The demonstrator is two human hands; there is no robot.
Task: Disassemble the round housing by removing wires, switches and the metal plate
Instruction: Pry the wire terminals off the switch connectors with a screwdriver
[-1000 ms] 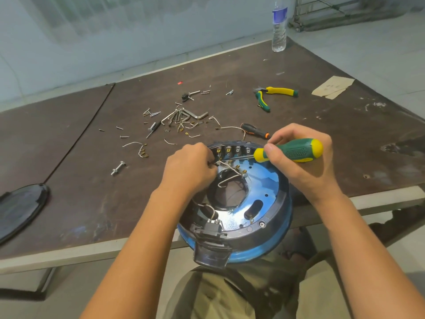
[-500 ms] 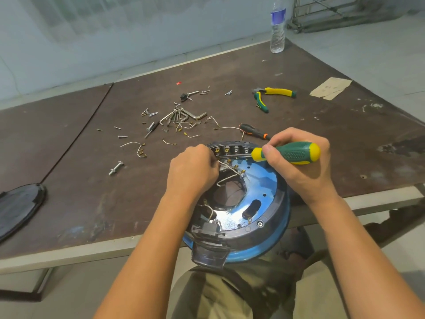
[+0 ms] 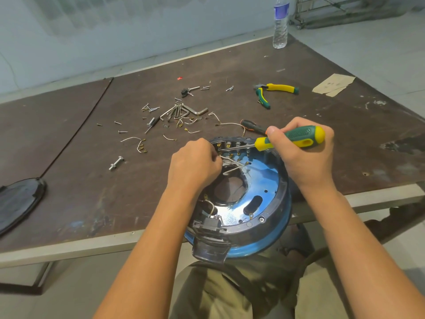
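A dark brown table (image 3: 230, 65), scuffed and stained, fills the view, with a pale wall behind it and a light tiled floor to the right. Far beyond the right hand (image 3: 305, 157) stands a water bottle (image 3: 280, 26); nearer lie pliers (image 3: 276, 90) and a cardboard scrap (image 3: 333, 85). Beyond the left hand (image 3: 193, 164) are hex keys (image 3: 184, 111), loose screws and cut wire ends, with a bolt (image 3: 116, 162) to its left.

The round housing (image 3: 264, 203) sits at the near table edge under both hands, partly overhanging the lap, its metal plate (image 3: 259, 176) facing up. The left hand pinches white wires (image 3: 230, 161) by the switches (image 3: 232, 145). The right grips a green-and-yellow screwdriver (image 3: 296, 138), its shaft pointing at the switches.

Since half a second ago the right hand has shifted slightly outward (handle end now raised); the left keeps its pinch, and the housing has not moved.
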